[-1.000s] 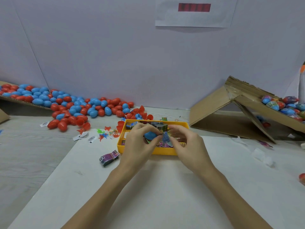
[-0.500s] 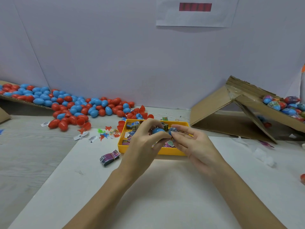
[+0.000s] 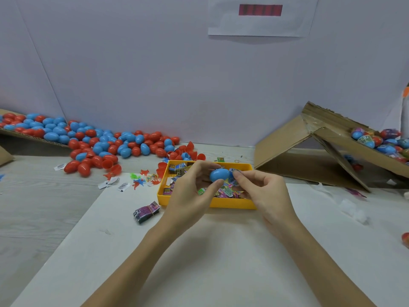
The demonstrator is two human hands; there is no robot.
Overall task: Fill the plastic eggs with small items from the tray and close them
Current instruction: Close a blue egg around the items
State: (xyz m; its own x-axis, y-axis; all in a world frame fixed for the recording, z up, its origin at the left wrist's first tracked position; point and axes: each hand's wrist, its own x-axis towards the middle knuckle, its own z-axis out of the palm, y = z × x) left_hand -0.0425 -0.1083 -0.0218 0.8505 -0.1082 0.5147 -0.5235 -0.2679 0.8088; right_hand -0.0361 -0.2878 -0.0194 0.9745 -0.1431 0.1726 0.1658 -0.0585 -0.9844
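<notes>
Two hands: both meet above the yellow tray, near the middle of the table.
Left hand [image 3: 190, 191]: fingers and thumb curled round a blue egg half [image 3: 219, 175], holding it up over the tray with its rounded side toward the camera.
Right hand [image 3: 263, 191]: fingertips pinch a small printed packet [image 3: 232, 177] right against the open side of the blue egg half; how far the packet is inside cannot be told.
Yellow tray [image 3: 232, 203]: sits on the white sheet [image 3: 210, 251], partly hidden by the hands; it holds a jumble of small coloured packets [image 3: 178, 168].
Loose bundle [image 3: 146, 211]: a banded bundle of purple packets lies on the white sheet just left of the tray.
Pile of eggs [image 3: 99, 140]: many red and blue eggs and loose halves spread along the wall at the left, some resting on a strip of cardboard [image 3: 13, 132].
Small toys [image 3: 143, 178]: tiny red, green and blue figures and paper labels lie between the pile and the tray.
Cardboard ramp [image 3: 327, 147]: a folded box stands at the right, well apart from the tray, with wrapped eggs [image 3: 376, 140] gathered on its slope.
Wall sign [image 3: 261, 16]: a white paper with a red bar is fixed to the wall above.
</notes>
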